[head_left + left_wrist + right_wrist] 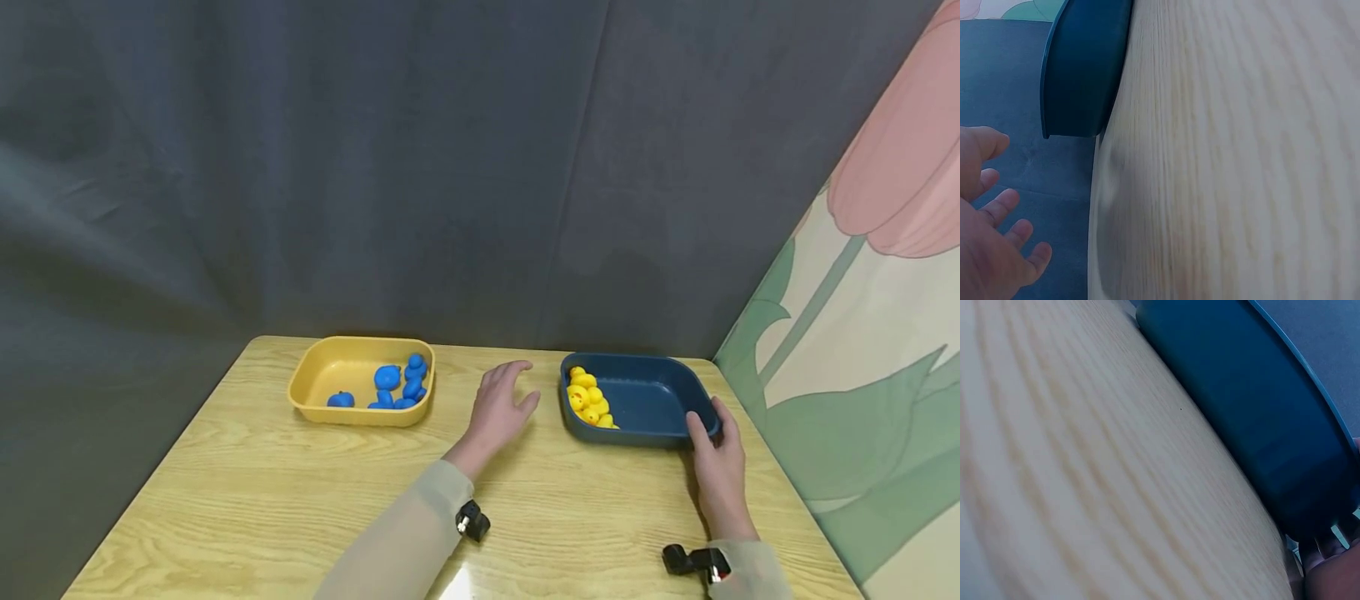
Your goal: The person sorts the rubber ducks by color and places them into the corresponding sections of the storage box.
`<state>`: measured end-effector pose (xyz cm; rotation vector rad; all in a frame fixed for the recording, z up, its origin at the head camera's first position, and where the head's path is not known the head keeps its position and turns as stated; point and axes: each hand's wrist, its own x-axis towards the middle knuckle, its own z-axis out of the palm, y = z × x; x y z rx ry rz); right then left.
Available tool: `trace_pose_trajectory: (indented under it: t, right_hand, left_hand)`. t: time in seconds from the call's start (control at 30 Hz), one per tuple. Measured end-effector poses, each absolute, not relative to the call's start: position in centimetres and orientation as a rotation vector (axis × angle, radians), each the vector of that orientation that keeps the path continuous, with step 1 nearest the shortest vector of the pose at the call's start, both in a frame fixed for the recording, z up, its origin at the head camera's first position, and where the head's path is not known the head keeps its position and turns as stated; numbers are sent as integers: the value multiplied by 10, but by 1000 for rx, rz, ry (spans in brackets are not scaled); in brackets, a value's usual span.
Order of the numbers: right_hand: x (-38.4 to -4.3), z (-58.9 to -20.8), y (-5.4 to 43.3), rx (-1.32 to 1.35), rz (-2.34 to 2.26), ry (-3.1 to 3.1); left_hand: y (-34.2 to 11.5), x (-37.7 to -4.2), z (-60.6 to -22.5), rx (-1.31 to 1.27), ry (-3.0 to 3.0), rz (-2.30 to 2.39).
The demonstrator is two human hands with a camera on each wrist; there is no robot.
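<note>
A dark blue bin (652, 400) stands at the right on the table, with several small yellow rubber ducks (588, 398) bunched along its left end. My right hand (723, 475) grips the bin's right front corner, thumb at the rim and fingers around the outer side. In the right wrist view, the fingers (1335, 550) reach round the end of the bin (1241, 400), partly hidden by it. My left hand (498, 404) is held to the left of that bin, fingers loosely bent and nothing in them. The left wrist view shows it apart from the bin wall (1082, 75).
A yellow bin (322, 367) at the back left holds several blue rubber toys (387, 377), mostly toward its right side. Behind the wooden table (570, 508) hangs a dark curtain (420, 183). A wall with a painted flower (892, 183) stands to the right.
</note>
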<state>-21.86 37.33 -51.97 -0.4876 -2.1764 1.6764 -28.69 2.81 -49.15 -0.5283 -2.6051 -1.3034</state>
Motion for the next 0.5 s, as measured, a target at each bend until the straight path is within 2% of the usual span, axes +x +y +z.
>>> trace_pose_trajectory:
  t: [0.37, 0.5]
  right_hand:
    - [-220, -520, 384, -501, 1659, -2140]
    - [-217, -514, 384, -444, 1479, -2203]
  left_hand:
    - [17, -282, -486, -538, -2639, -1205]
    - [7, -280, -482, -583, -2664, -1101]
